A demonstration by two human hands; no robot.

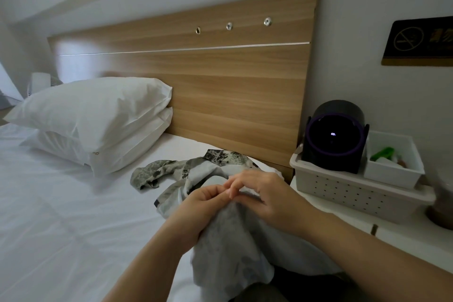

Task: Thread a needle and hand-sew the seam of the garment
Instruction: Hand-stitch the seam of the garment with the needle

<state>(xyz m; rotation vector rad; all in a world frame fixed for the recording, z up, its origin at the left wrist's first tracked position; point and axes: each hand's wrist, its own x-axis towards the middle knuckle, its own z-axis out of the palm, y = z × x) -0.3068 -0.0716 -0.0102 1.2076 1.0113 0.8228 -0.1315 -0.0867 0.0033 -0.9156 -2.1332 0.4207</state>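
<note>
Counts: 2 hands, 1 garment, 2 pillows, 1 basket, 1 bin, 3 studs. Landmark = headboard.

- Both forearms come in from the bottom edge, the point farthest from the headboard (196, 86).
- left hand (203, 203): grip closed round a bunched fold of the garment (225, 245), fingers curled over the cloth.
- right hand (267, 193): grip narrow, fingertips bent down onto the same fold, touching the left fingertips. Needle and thread too small to make out.
- Garment: grey-white patterned cloth, one end hanging from the hands over the lap, the rest trailing across the bed (61, 216) toward the headboard's right half and stopping just short of it.
- 2 white pillows stacked against the headboard's left half: upper pillow (98, 110) on lower pillow (137, 152).
- White table (331, 213) just beside the headboard's right end, carrying 1 white perforated basket (350, 191).
- Basket contents: 1 dark round device (333, 137) with a purple ring and a small lit spot, and 1 small white bin (411, 167).
- Bin contents: 1 green item (382, 152), plus small bits I can't identify.
- Headboard: wood, 3 metal studs (229, 26) in a row near its top.
- Dark sign (421, 41) with a no-smoking symbol on the wall right of the headboard.
</note>
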